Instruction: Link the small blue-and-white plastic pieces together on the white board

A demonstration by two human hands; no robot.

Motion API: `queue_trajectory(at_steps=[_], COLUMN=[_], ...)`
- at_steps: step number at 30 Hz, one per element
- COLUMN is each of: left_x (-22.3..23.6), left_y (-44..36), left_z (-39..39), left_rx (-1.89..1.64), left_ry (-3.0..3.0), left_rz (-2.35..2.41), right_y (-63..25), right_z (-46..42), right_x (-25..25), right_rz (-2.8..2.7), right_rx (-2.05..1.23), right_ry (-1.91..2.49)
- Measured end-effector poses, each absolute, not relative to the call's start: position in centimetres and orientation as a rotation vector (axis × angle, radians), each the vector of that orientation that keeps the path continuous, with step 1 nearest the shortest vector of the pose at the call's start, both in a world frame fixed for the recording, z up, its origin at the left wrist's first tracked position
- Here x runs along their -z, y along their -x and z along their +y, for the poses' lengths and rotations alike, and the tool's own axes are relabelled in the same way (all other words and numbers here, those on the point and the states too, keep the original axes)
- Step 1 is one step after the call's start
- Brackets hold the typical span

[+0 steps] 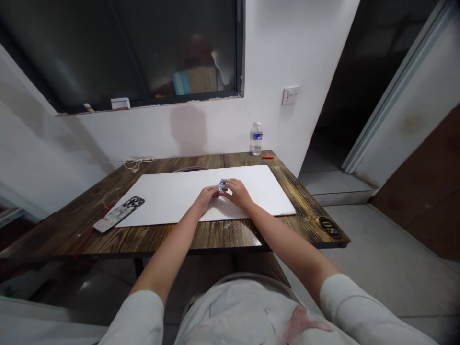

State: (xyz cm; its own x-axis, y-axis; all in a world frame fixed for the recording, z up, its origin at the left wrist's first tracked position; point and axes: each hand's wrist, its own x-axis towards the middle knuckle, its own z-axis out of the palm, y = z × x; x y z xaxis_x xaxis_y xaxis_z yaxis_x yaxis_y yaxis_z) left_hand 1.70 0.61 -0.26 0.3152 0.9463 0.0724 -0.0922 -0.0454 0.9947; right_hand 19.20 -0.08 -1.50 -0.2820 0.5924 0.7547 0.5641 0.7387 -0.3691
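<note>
Between my two hands is a small blue-and-white patterned item (221,185), like a little box or packet; its exact kind is too small to make out. My left hand (207,197) closes its fingers on the lower left side of it. My right hand (237,192) grips it from the right, thumb below and fingers above. Both hands are just over a white board (172,196) that lies on the wooden table, and my fingers partly cover the item.
A phone in a patterned case (120,213) overlaps the board's left edge. At the back of the wooden table (230,235) are a white cable (138,162), a water bottle (256,139) and a red pen-like object (268,157). Behind stands a wall with a dark window.
</note>
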Motion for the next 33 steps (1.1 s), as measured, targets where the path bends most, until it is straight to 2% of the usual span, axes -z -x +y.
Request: queue_trajectory(at_steps=[16,33], left_x=[-0.03,0.35], left_y=[-1.4,-0.99], left_z=[0.64,1.07], left_rx=[-1.021,-1.006], left_ry=[-1.297,-1.304], left_rz=[0.851,0.868], right_y=[-19.31,-19.22], right_z=[0.18,-0.43], right_x=[1.61,1.2], right_rz=[-1.988,-1.983], right_rx=[-0.138,-0.098], right_ry=[0.775,0.834])
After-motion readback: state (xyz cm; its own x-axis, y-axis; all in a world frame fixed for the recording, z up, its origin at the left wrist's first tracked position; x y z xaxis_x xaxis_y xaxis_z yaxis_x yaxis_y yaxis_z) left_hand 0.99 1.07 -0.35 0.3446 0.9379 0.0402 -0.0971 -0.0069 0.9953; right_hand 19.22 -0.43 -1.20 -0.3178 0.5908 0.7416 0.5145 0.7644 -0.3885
